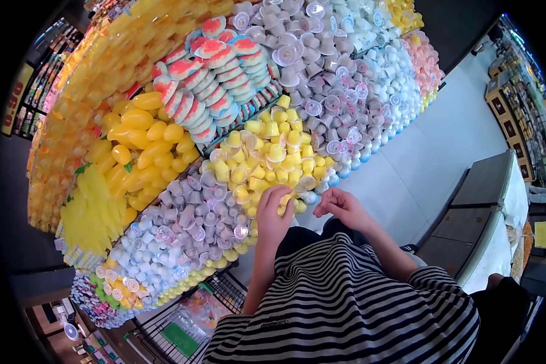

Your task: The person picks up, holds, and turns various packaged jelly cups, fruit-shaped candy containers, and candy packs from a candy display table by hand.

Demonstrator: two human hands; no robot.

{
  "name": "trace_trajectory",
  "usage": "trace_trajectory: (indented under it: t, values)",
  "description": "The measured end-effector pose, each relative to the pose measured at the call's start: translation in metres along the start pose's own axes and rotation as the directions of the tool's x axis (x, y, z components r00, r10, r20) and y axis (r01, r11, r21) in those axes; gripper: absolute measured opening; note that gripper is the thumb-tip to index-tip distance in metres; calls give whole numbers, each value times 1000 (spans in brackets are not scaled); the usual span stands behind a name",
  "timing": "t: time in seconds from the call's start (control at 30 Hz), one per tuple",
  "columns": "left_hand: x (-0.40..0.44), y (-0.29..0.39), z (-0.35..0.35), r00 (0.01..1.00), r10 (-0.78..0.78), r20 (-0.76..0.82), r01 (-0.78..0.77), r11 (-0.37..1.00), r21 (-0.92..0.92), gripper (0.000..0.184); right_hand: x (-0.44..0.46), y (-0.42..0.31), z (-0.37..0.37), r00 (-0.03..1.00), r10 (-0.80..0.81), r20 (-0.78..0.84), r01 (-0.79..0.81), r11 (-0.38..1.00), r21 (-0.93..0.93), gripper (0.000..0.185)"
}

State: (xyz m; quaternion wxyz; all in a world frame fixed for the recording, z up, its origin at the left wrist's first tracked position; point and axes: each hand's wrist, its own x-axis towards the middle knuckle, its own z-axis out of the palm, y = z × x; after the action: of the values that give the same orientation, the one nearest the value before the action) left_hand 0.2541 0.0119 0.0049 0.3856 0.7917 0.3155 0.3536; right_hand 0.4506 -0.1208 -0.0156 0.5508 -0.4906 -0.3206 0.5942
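Bent over the near edge of a heap of yellow jelly cups (279,145), my left hand (275,212) has its fingers curled down. A yellow jelly cup (281,210) shows between its thumb and fingers. To the right, my right hand (344,207) hovers at the display's edge, apart from the left one. Its fingers are bent in toward the thumb, and whatever they may hold is hidden. Grey-purple jelly cups (194,209) lie left of my left hand, with more purple jelly cups (340,97) farther back.
Beyond the yellow heap stand stacked red-and-white packs (215,79) and yellow mango-shaped packs (142,139). White-blue cups (155,246) fill the near left. A wire shopping cart (221,297) holding a clear bag is below left. Grey cabinets (461,224) stand right, past the tiled floor (406,182).
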Motion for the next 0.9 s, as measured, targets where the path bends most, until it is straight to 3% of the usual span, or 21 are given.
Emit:
trace_trajectory:
  t: [0.1, 0.2, 0.23, 0.33, 0.47, 0.5, 0.53, 0.63, 0.7, 0.8, 0.9]
  values:
    - [24, -5, -2, 999, 31, 13, -32, 999, 33, 24, 1, -2, 3, 996, 75, -40, -78, 994, -71, 16]
    - [42, -3, -8, 1000, 4, -11, -3, 1000, 21, 23, 13, -6, 4, 995, 86, -53, -92, 986, -141, 38]
    - [47, -2, -10, 1000, -25, -2, 25, 999, 21, 19, 19, -3, 0, 1000, 8, -13, -9, 995, -98, 52]
    - [56, -2, -6, 1000, -19, -12, 20, 998, 67, 13, 35, -13, -20, 998, 48, 38, -29, 918, -396, 57]
    - [59, 4, 8, 995, -95, -25, 97, 988, 121, 13, 57, -21, -53, 991, 71, -113, -94, 974, -208, 32]
    - [58, 7, 17, 988, -128, -82, 139, 979, 146, 17, 63, -21, -63, 997, -36, -66, 25, 987, -157, 16]
    - [55, 9, 27, 982, -159, -99, 171, 977, 130, 17, 63, -33, -72, 997, -41, -62, 33, 990, -137, 13]
    - [50, 21, 49, 972, -207, -115, 223, 963, 154, 17, 72, -57, -112, 999, -44, -1, 43, 998, -41, 8]
    - [52, 32, 67, 983, -170, -68, 181, 954, 240, 17, 80, -64, -146, 996, -78, 39, 80, 996, -37, 8]
    - [57, 45, 96, 952, -304, -45, 307, 935, 176, 17, 89, -73, -187, 993, -104, 54, 106, 993, -48, 6]
    - [64, 53, 122, 953, -295, -75, 304, 932, 200, 16, 100, -83, -221, 975, -150, 163, 166, 982, -90, 3]
